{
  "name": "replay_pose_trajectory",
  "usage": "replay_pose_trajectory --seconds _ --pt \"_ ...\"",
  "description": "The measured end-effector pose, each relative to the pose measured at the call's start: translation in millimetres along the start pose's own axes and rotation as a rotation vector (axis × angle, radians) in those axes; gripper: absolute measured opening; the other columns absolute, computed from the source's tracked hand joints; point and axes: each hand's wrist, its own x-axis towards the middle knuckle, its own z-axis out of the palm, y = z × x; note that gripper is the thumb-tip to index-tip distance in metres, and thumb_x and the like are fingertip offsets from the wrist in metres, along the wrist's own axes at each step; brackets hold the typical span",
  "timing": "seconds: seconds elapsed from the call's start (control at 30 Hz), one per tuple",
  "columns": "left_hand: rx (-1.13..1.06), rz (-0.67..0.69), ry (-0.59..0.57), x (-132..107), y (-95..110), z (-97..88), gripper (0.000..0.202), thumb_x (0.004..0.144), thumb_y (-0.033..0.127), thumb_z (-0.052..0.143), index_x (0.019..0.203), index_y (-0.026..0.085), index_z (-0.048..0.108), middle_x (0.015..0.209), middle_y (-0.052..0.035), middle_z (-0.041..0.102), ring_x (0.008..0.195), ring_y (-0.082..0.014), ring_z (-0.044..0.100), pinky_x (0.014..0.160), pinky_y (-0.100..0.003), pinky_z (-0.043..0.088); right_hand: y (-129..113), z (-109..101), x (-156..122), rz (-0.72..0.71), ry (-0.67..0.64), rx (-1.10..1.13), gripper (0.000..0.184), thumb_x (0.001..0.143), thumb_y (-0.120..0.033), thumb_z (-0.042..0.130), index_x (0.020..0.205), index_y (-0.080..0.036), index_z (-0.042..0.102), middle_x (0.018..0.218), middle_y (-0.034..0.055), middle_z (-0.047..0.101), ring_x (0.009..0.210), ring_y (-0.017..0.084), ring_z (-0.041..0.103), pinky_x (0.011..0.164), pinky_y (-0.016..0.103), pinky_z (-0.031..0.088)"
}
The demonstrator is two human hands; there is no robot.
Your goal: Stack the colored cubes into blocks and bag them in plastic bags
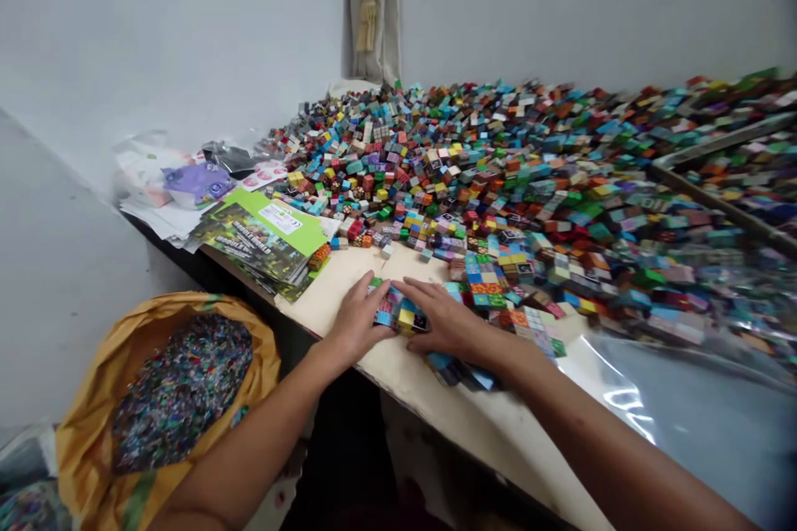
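Both my hands rest near the front edge of a pale wooden table (436,398). My left hand (357,317) and my right hand (443,318) press together from either side on a small cluster of coloured cubes (398,313), fingers curled around it. A huge heap of small printed cubes (510,174) covers the table behind my hands. Assembled slabs of cubes (491,282) lie just right of my right hand.
A stack of green printed leaflets (265,236) lies at the table's left end, with plastic packets (187,178) behind. A yellow sack (168,398) full of tiny pieces stands on the floor at left. Clear plastic sheet (685,406) covers the table at right. A tray edge (716,195) crosses the heap.
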Motion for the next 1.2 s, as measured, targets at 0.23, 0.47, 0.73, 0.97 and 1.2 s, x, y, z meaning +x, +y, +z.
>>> replay_pose_trajectory --seconds 0.23,0.47,0.73,0.97,1.2 --pt "-0.121 -0.027 0.077 -17.4 -6.0 -12.4 0.080 0.068 0.026 0.076 0.140 0.020 0.040 0.152 -0.0161 0.025 0.139 -0.0329 0.027 0.114 -0.049 0.027 -7.4 -20.3 -21.2 0.074 0.069 -0.074 0.051 0.076 -0.022 0.066 0.126 -0.016 0.056 0.115 0.0140 0.059 0.103 0.029 0.057 0.088 0.041 0.047" --pt "-0.164 0.016 0.202 -38.0 -11.4 -8.8 0.062 0.079 0.026 0.065 0.137 0.021 0.043 0.141 -0.0109 0.046 0.131 -0.0253 0.042 0.113 -0.044 0.032 -12.5 -21.9 -5.0 0.117 0.111 -0.024 0.043 0.078 -0.019 0.061 0.121 -0.017 0.057 0.107 0.0098 0.060 0.094 0.023 0.059 0.084 0.030 0.045" --pt "-0.129 0.029 0.227 -37.3 -9.4 -6.1 0.059 0.081 0.026 0.062 0.136 0.019 0.044 0.139 -0.0109 0.048 0.129 -0.0250 0.045 0.111 -0.042 0.035 -32.6 -26.9 42.3 0.169 0.044 -0.156 0.044 0.081 -0.022 0.061 0.124 -0.018 0.057 0.113 0.0109 0.061 0.101 0.025 0.058 0.077 0.028 0.044" --pt "-0.172 0.023 0.200 -25.1 -10.4 -20.0 0.062 0.079 0.030 0.066 0.136 0.020 0.045 0.137 -0.0114 0.049 0.128 -0.0250 0.046 0.111 -0.041 0.036 -25.3 -30.5 17.4 0.226 0.038 -0.230 0.062 0.082 -0.035 0.063 0.139 -0.025 0.042 0.127 0.0107 0.055 0.113 0.032 0.051 0.086 0.041 0.042" --pt "0.007 0.162 -0.041 26.4 -13.9 -42.7 0.070 0.071 0.036 0.074 0.135 0.023 0.048 0.143 -0.0102 0.044 0.134 -0.0283 0.038 0.112 -0.044 0.030 6.1 -38.9 -37.8 0.356 -0.038 -0.361 0.035 0.085 -0.028 0.056 0.120 -0.025 0.060 0.118 0.0092 0.062 0.108 0.032 0.053 0.083 0.044 0.040"
